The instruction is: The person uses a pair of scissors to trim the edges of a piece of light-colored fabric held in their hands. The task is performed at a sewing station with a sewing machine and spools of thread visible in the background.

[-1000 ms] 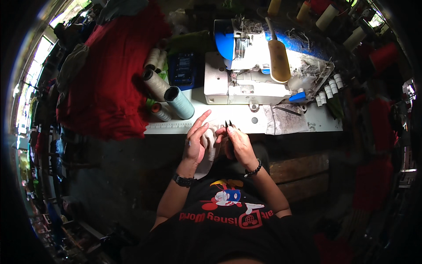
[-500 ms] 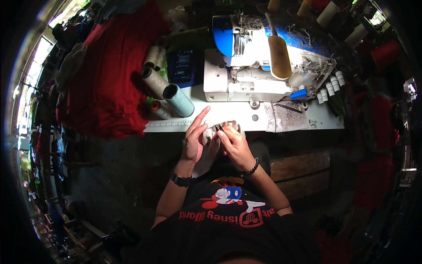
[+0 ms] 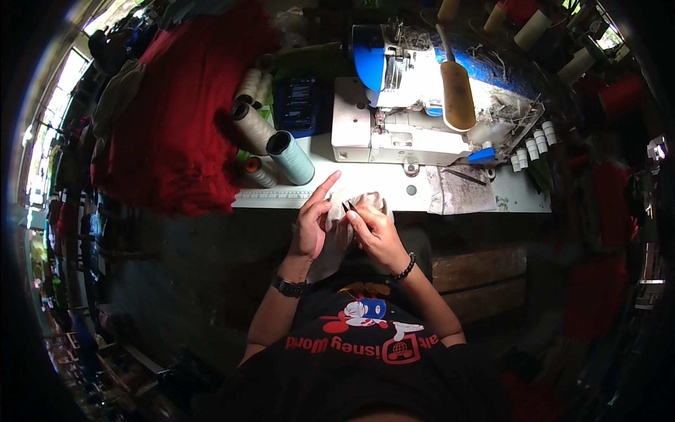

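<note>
Bunched off-white cloth point(image 3: 336, 243) hangs between my hands at the table's front edge, its lower part drooping toward my lap. My left hand point(image 3: 309, 228) grips the cloth's left side, thumb bent in and index finger stretched out toward the machine. From the right, my right hand point(image 3: 376, 235) closes on a small dark two-pointed tool point(image 3: 348, 206), whose tips stand slightly apart against the cloth. Whether it is tweezers or thread snips cannot be made out. My right fingers hide its rear part.
Beyond my hands stands a white-and-blue sewing machine point(image 3: 422, 144) with a yellowish lamp point(image 3: 457, 95). Thread cones, including a light-blue cone point(image 3: 292, 160), stand left of it beside a phone point(image 3: 298, 102). A red fabric pile point(image 3: 169, 126) fills the far left. A stained cloth point(image 3: 457, 190) lies right.
The machine and table sit slightly farther right in the view. Both hands keep nearly the same place and grip, and the tool's tips have shifted very little.
</note>
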`<state>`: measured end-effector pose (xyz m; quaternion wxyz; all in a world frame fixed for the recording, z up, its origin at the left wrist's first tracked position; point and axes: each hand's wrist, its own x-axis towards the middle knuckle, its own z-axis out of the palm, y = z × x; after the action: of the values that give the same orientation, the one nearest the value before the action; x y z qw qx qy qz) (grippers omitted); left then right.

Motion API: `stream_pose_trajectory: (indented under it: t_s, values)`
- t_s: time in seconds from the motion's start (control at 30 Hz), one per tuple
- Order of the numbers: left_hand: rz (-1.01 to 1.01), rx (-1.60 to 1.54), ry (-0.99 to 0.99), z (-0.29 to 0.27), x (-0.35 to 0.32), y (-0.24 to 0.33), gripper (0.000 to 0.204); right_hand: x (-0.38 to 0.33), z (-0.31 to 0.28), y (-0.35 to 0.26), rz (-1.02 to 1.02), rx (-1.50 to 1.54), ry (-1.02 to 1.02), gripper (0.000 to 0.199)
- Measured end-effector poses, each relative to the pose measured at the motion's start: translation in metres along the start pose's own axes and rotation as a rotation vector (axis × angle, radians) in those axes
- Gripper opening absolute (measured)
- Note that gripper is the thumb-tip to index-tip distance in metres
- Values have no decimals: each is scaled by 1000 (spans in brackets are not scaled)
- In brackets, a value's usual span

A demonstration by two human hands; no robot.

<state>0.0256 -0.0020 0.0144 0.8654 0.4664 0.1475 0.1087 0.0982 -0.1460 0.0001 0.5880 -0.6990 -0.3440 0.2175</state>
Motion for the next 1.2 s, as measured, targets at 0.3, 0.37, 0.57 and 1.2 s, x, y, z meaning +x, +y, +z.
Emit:
stream_pose_trajectory:
  t_s: [0.3, 0.37, 0.57, 1.2]
  values:
    - [2, 21, 1, 7, -4, 7, 63, -1, 2, -5, 83, 48, 31, 25]
    - [-8, 99, -78, -4, -5, 5, 63, -2, 1, -10, 106, 98, 57, 23]
    - [-34, 119, -142, -7, -7, 5, 64, 0, -4, -11, 14, 151, 305, 17]
    - [125, 704, -185, -22, -14, 8, 31, 5, -39, -33, 355, 337, 45, 12]
